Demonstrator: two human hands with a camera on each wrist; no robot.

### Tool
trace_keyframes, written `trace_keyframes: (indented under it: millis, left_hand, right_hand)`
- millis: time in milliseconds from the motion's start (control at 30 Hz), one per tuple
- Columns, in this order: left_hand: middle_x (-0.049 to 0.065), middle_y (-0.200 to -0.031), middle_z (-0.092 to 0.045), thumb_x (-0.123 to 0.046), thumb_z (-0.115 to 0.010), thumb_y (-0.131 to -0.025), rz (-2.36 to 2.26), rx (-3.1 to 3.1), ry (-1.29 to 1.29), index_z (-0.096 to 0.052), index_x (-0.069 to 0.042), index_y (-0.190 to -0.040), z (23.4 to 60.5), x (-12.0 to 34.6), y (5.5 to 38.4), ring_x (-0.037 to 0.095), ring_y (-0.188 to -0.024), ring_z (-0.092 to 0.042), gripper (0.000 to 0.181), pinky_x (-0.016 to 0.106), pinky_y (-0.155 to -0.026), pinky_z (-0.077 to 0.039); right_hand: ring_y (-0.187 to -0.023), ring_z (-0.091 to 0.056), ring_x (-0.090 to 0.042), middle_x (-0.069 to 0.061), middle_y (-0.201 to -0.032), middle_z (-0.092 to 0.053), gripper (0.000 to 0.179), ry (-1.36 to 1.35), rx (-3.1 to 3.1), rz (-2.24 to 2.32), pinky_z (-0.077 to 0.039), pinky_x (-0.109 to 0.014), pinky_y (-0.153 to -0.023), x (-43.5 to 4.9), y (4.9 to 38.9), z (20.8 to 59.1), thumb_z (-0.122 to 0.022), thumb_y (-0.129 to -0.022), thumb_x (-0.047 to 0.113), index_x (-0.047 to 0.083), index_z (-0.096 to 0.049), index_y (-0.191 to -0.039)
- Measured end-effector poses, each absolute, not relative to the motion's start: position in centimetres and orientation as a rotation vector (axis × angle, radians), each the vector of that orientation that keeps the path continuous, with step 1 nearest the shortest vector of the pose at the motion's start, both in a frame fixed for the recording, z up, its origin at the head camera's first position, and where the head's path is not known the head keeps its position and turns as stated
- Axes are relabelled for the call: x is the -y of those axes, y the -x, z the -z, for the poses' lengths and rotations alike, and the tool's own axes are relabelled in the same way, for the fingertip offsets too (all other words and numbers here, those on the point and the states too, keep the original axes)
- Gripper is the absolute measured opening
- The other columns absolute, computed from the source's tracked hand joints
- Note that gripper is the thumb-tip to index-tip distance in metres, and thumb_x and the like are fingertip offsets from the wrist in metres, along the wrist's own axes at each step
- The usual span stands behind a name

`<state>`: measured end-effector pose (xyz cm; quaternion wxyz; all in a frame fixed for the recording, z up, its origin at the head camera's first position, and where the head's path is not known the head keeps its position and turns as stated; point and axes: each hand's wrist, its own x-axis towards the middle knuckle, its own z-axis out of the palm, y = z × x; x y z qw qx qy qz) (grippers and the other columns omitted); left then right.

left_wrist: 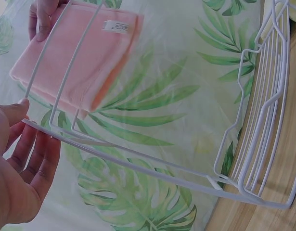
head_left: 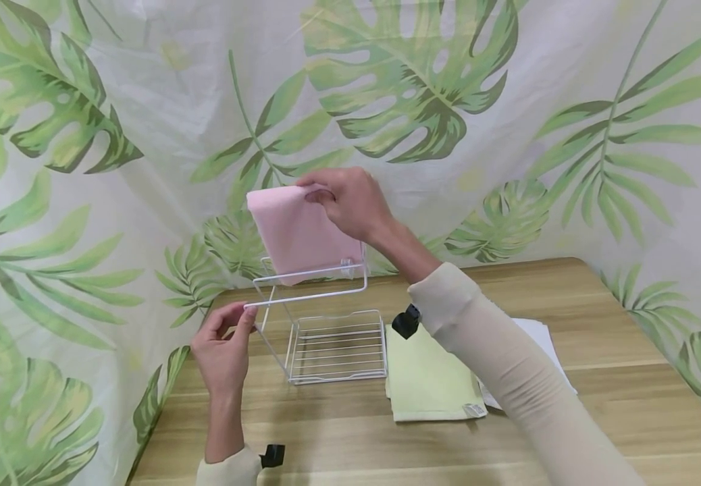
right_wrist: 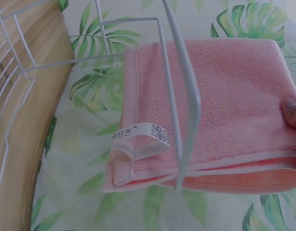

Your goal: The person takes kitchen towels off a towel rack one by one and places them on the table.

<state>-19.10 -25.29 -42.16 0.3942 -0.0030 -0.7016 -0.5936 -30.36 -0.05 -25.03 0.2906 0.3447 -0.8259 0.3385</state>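
Observation:
A folded pink towel (head_left: 308, 233) hangs from my right hand (head_left: 350, 202), which pinches its upper edge. Its lower part is behind the upper bars of a white wire rack (head_left: 338, 381), and a small white label (right_wrist: 143, 137) shows on it. My left hand (head_left: 223, 344) pinches the rack's upper left corner between thumb and fingers, seen closely in the left wrist view. The rack stands on the wooden table, with a slatted base and bars at the top. In the right wrist view only part of my right hand (right_wrist: 293, 115) shows.
A folded pale yellow towel (head_left: 432, 378) lies right of the rack on the wooden table (head_left: 338, 439). White cloth (head_left: 539, 331) lies beyond it, partly covered by my right sleeve. A leaf-print curtain (head_left: 144, 202) hangs close behind the table.

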Motion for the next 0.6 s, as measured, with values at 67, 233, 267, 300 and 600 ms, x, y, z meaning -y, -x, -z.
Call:
trace_keyframes:
  millis: [67, 233, 267, 300, 600]
  left_hand:
    - [-0.013, -0.082, -0.074, -0.004, -0.085, -0.092, 1.51, 1.78, 0.003, -0.079, 0.008, -0.104, 42.2, 25.3, 19.1, 0.0, -0.07, -0.07, 0.018, 0.012, -0.061, -0.061]
    - [-0.013, -0.083, -0.074, -0.004, -0.085, -0.092, 1.509, 1.777, 0.006, -0.079, 0.008, -0.104, 42.4, 25.4, 19.2, 0.0, -0.071, -0.071, 0.018, 0.014, -0.061, -0.062]
    - [-0.013, -0.083, -0.074, -0.004, -0.085, -0.091, 1.507, 1.777, 0.007, -0.079, 0.008, -0.104, 42.4, 25.4, 19.2, 0.0, -0.071, -0.071, 0.018, 0.014, -0.061, -0.062]
    - [-0.013, -0.083, -0.074, -0.004, -0.085, -0.092, 1.507, 1.776, 0.01, -0.079, 0.007, -0.104, 42.4, 25.4, 19.2, 0.0, -0.071, -0.071, 0.018, 0.015, -0.062, -0.062]
    - [-0.012, -0.083, -0.073, -0.005, -0.085, -0.092, 1.509, 1.779, 0.016, -0.079, 0.007, -0.103, 42.2, 25.4, 19.2, 0.001, -0.071, -0.07, 0.018, 0.014, -0.063, -0.063]
  right_hand:
    - [-0.086, -0.076, -0.014, 0.001, -0.117, -0.083, 0.021, -0.916, 2.209, -0.896, -0.053, -0.029, -0.072, -0.1, 30.3, 24.6, -0.078, -0.099, 0.022, 0.018, -0.083, -0.119]
    - [-0.075, -0.069, -0.013, -0.001, -0.115, -0.083, 0.021, -0.917, 2.189, -0.886, -0.047, -0.026, -0.069, -0.5, 30.1, 23.6, -0.078, -0.1, 0.022, 0.017, -0.083, -0.119]
    - [-0.075, -0.068, -0.014, -0.001, -0.115, -0.083, 0.021, -0.914, 2.187, -0.886, -0.047, -0.026, -0.068, -0.6, 30.0, 23.3, -0.078, -0.1, 0.022, 0.017, -0.083, -0.12]
    - [-0.076, -0.07, -0.013, -0.001, -0.115, -0.083, 0.021, -0.912, 2.186, -0.888, -0.047, -0.026, -0.068, -0.8, 29.9, 23.1, -0.078, -0.1, 0.021, 0.017, -0.083, -0.12]
    - [-0.093, -0.077, -0.013, -0.003, -0.114, -0.083, 0.018, -0.897, 2.125, -0.962, -0.049, -0.022, -0.07, -1.8, 29.7, 21.5, -0.077, -0.1, 0.016, 0.016, -0.083, -0.117]
